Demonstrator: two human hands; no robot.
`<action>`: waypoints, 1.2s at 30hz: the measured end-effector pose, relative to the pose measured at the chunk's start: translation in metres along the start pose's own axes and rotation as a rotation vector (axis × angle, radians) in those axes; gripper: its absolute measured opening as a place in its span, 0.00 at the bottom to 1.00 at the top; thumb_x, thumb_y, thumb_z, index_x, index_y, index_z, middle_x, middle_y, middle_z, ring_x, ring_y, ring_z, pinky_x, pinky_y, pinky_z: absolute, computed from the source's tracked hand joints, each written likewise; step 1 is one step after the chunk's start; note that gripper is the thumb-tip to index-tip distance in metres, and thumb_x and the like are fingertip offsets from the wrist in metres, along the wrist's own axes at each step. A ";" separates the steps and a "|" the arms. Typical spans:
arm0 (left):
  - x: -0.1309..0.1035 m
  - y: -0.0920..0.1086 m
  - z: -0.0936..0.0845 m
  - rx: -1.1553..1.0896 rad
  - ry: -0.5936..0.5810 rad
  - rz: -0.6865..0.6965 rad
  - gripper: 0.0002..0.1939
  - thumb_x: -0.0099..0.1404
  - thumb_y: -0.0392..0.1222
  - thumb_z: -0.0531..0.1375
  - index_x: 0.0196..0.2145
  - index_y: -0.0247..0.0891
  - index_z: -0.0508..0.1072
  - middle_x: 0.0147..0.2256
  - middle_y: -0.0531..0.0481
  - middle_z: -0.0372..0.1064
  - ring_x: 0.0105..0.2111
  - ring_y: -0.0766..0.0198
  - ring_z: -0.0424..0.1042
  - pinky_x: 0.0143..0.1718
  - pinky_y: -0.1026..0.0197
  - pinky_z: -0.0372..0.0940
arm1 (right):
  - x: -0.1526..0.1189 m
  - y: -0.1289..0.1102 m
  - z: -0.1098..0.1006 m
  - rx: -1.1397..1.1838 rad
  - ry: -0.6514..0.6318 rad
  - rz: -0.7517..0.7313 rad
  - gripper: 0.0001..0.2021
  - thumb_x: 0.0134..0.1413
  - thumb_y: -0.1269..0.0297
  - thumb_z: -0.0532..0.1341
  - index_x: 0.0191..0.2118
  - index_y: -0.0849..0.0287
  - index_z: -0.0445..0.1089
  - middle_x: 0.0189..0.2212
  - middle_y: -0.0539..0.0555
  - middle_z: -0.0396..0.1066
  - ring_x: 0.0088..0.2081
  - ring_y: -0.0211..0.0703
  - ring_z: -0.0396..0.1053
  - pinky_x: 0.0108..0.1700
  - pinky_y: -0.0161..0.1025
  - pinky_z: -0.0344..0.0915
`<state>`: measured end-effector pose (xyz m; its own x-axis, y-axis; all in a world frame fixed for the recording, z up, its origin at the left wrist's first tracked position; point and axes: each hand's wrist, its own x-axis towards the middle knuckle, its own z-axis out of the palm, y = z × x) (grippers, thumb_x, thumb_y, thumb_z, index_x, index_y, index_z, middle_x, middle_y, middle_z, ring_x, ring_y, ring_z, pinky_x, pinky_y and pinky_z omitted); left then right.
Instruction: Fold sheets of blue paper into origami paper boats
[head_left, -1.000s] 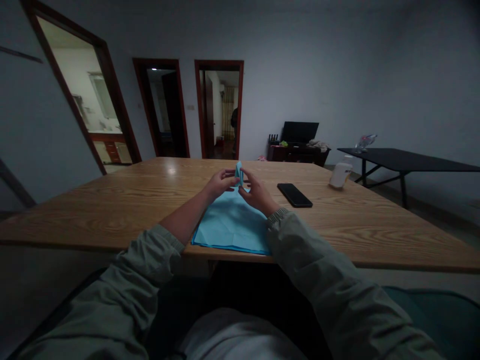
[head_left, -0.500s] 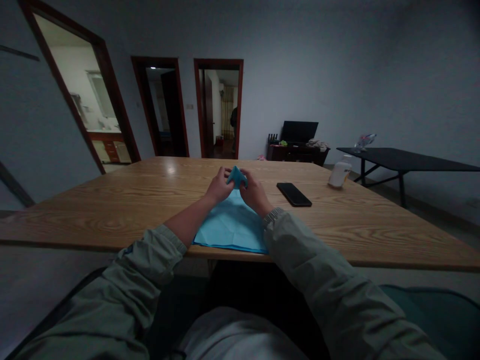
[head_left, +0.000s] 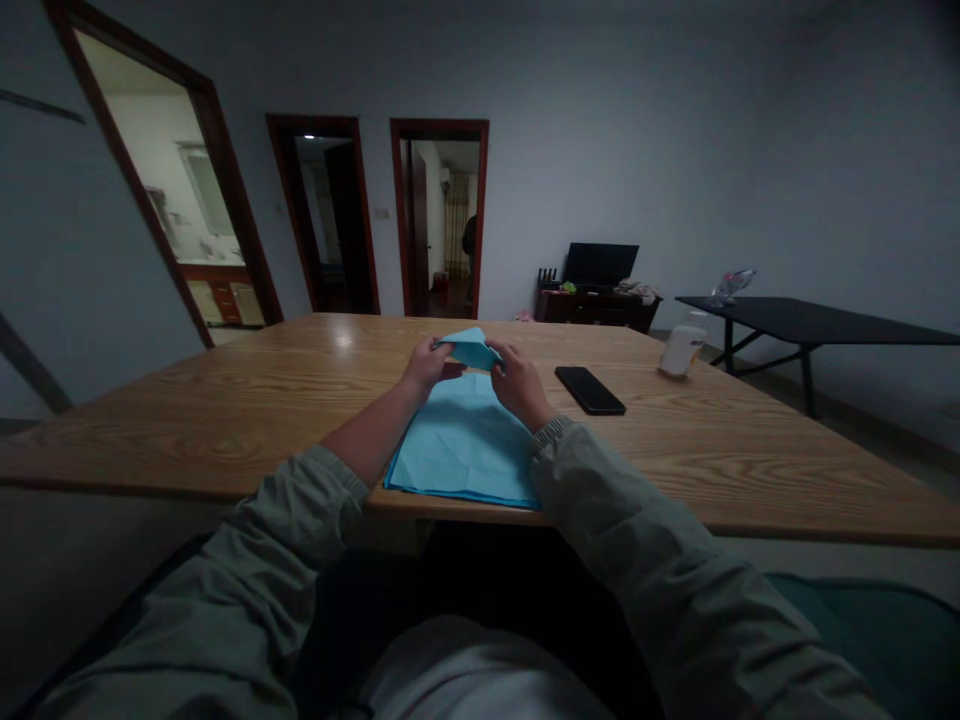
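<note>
A small folded piece of light-blue paper (head_left: 471, 348) is held up between both hands, just above the far end of a stack of blue paper sheets (head_left: 469, 445). My left hand (head_left: 427, 368) pinches its left corner, with the lower fingers reaching underneath. At the opposite side, my right hand (head_left: 519, 380) grips the right corner between thumb and fingers. The creased sheets below lie flat at the near edge of the wooden table, partly covered by my right forearm.
A black smartphone (head_left: 590, 390) lies to the right of the sheets. Farther right stands a translucent white bottle (head_left: 682, 348). Beyond the wooden table (head_left: 225, 420) are a black table (head_left: 817, 318) and a cabinet with a screen (head_left: 600, 265). A person (head_left: 470, 245) is partly visible in the far doorway.
The hands have moved apart, and the folded paper between them has gone from a peaked, bunched shape to a wider, flatter one. The sheets, phone and bottle rest where they were.
</note>
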<state>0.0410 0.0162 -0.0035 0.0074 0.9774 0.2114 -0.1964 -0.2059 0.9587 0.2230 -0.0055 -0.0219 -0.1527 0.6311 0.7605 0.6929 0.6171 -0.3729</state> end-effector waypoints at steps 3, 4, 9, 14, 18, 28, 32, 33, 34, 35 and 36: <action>-0.005 0.002 -0.002 -0.109 -0.160 -0.063 0.17 0.59 0.50 0.62 0.43 0.40 0.66 0.38 0.46 0.73 0.30 0.60 0.76 0.35 0.54 0.72 | -0.002 -0.001 0.002 0.052 -0.032 -0.024 0.20 0.54 0.72 0.60 0.53 0.56 0.71 0.54 0.60 0.66 0.49 0.55 0.70 0.52 0.48 0.67; -0.007 0.003 -0.002 -0.134 -0.216 -0.062 0.18 0.58 0.50 0.62 0.43 0.40 0.67 0.39 0.46 0.73 0.31 0.59 0.76 0.36 0.54 0.72 | -0.003 -0.001 0.003 0.083 -0.055 -0.038 0.17 0.55 0.69 0.61 0.51 0.56 0.72 0.55 0.60 0.65 0.50 0.54 0.69 0.52 0.48 0.68; -0.012 0.001 -0.004 -0.146 -0.421 -0.022 0.26 0.51 0.40 0.67 0.48 0.41 0.67 0.43 0.47 0.74 0.38 0.61 0.76 0.43 0.54 0.70 | -0.003 -0.004 0.004 0.287 -0.118 -0.013 0.09 0.59 0.61 0.62 0.41 0.58 0.73 0.56 0.60 0.64 0.50 0.50 0.70 0.45 0.43 0.71; -0.009 -0.004 -0.005 -0.045 -0.401 0.063 0.33 0.47 0.40 0.71 0.51 0.42 0.66 0.48 0.43 0.71 0.41 0.60 0.75 0.43 0.54 0.68 | 0.000 -0.004 0.003 0.514 -0.109 0.132 0.14 0.55 0.55 0.64 0.42 0.58 0.67 0.45 0.57 0.71 0.37 0.45 0.74 0.35 0.38 0.72; -0.004 -0.007 -0.006 0.063 -0.353 0.190 0.32 0.45 0.43 0.73 0.46 0.40 0.66 0.47 0.44 0.70 0.41 0.60 0.74 0.45 0.54 0.66 | 0.001 0.001 0.002 0.570 -0.105 0.149 0.26 0.50 0.53 0.67 0.52 0.58 0.63 0.50 0.60 0.67 0.38 0.45 0.74 0.37 0.40 0.72; 0.004 -0.012 -0.012 0.513 -0.214 0.455 0.18 0.52 0.50 0.68 0.32 0.36 0.67 0.30 0.52 0.70 0.31 0.64 0.71 0.36 0.61 0.66 | 0.005 0.014 -0.003 0.131 0.099 -0.015 0.18 0.47 0.58 0.69 0.42 0.59 0.68 0.43 0.58 0.66 0.45 0.50 0.66 0.43 0.42 0.65; -0.007 -0.004 -0.010 0.848 -0.123 0.535 0.12 0.57 0.48 0.65 0.31 0.37 0.71 0.30 0.51 0.71 0.29 0.63 0.70 0.32 0.62 0.63 | 0.006 0.008 -0.005 -0.026 0.052 0.146 0.10 0.54 0.58 0.64 0.32 0.57 0.65 0.27 0.50 0.65 0.31 0.44 0.65 0.33 0.37 0.58; -0.009 -0.002 -0.008 0.903 -0.110 0.547 0.10 0.58 0.47 0.64 0.31 0.38 0.70 0.30 0.50 0.71 0.29 0.63 0.70 0.32 0.62 0.62 | 0.006 0.006 -0.005 -0.056 0.029 0.178 0.09 0.56 0.58 0.63 0.31 0.57 0.64 0.24 0.48 0.64 0.28 0.43 0.63 0.31 0.36 0.56; -0.012 0.000 -0.007 0.944 -0.091 0.560 0.09 0.59 0.46 0.63 0.31 0.38 0.70 0.31 0.50 0.71 0.29 0.62 0.70 0.33 0.62 0.62 | 0.006 0.004 -0.006 -0.086 0.021 0.196 0.09 0.58 0.59 0.61 0.31 0.56 0.64 0.23 0.48 0.64 0.27 0.43 0.63 0.30 0.36 0.54; -0.013 0.001 -0.005 0.977 -0.064 0.572 0.07 0.60 0.44 0.62 0.31 0.38 0.70 0.32 0.49 0.72 0.30 0.61 0.71 0.34 0.61 0.62 | 0.006 0.003 -0.007 -0.116 0.026 0.198 0.08 0.58 0.61 0.61 0.32 0.56 0.64 0.24 0.48 0.64 0.27 0.43 0.62 0.30 0.36 0.53; -0.014 0.003 -0.005 1.002 -0.030 0.579 0.05 0.60 0.41 0.61 0.32 0.39 0.69 0.33 0.48 0.72 0.32 0.61 0.71 0.35 0.61 0.63 | 0.006 0.002 -0.008 -0.144 0.040 0.190 0.06 0.58 0.62 0.60 0.33 0.57 0.64 0.26 0.50 0.65 0.27 0.43 0.63 0.30 0.36 0.53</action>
<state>0.0358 0.0018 -0.0045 0.1961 0.7252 0.6600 0.6872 -0.5818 0.4351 0.2287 -0.0044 -0.0143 0.0157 0.7084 0.7057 0.8004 0.4141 -0.4335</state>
